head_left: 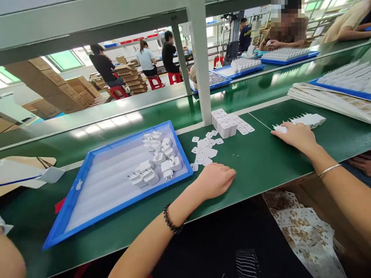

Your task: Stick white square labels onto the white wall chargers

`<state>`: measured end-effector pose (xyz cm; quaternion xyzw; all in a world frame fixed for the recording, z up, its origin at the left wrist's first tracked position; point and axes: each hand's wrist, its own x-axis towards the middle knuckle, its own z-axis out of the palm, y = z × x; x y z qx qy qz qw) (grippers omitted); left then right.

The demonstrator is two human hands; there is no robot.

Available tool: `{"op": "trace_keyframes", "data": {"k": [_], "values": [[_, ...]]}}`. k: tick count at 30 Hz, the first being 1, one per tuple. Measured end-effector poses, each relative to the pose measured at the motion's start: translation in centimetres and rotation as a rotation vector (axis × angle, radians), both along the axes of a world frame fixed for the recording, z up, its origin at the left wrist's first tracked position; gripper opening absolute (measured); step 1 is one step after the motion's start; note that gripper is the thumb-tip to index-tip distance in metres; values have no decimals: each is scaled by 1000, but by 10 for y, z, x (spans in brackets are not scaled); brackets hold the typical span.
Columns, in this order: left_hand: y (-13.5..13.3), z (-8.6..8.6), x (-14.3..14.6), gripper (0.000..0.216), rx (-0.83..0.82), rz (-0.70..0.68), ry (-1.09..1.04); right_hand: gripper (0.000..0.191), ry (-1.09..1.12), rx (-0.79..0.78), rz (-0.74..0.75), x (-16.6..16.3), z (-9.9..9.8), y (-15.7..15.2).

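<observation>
My right hand [300, 138] grips a white plug charger [279, 129] at the near-left end of a row of white plug chargers [314, 120] on the green bench. Their pins point up and away. Closed and palm down, my left hand [216, 180] rests near the bench's front edge; its curled fingers hide whatever they may hold. Just beyond it lie loose white square cards [204, 144]. Behind these stand stacked white square cards [225, 124]. To the left, a blue-rimmed tray [113, 210] holds several white plug chargers [156, 156], some tipped over.
A white post [199, 61] rises behind the card stacks. Layered sheets [327, 102] and a blue tray of white parts [348, 79] lie at right. Across the line, co-workers sit near more trays [290, 56]. Another person's arm [10, 251] enters at lower left.
</observation>
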<state>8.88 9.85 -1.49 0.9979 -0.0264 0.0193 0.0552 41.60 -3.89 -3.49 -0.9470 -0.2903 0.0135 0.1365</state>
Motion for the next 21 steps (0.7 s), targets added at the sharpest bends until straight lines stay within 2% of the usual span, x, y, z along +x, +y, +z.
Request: {"op": "trace_keyframes", "data": {"k": [3, 7, 9, 11, 14, 17, 19, 21], "values": [[-6, -12, 4, 31, 8, -7, -169, 62, -5, 68, 49, -17, 9, 1], [-16, -19, 9, 47, 152, 48, -494, 88, 77, 160, 205, -64, 25, 8], [-18, -19, 15, 54, 243, 123, -564, 84, 163, 193, 348, -96, 30, 15], [-15, -19, 22, 54, 269, 189, -533, 78, 326, 248, 569, -126, 34, 25], [1, -19, 22, 44, 170, 250, -403, 80, 512, 285, 804, -155, 41, 45], [24, -17, 11, 41, -20, 316, -447, 86, 755, 297, 941, -157, 50, 72], [38, -15, 3, 41, -171, 382, -566, 87, 1012, 317, 976, -146, 57, 93], [46, -13, -1, 38, -352, 451, -684, 77, 1171, 341, 942, -134, 62, 113]]}}
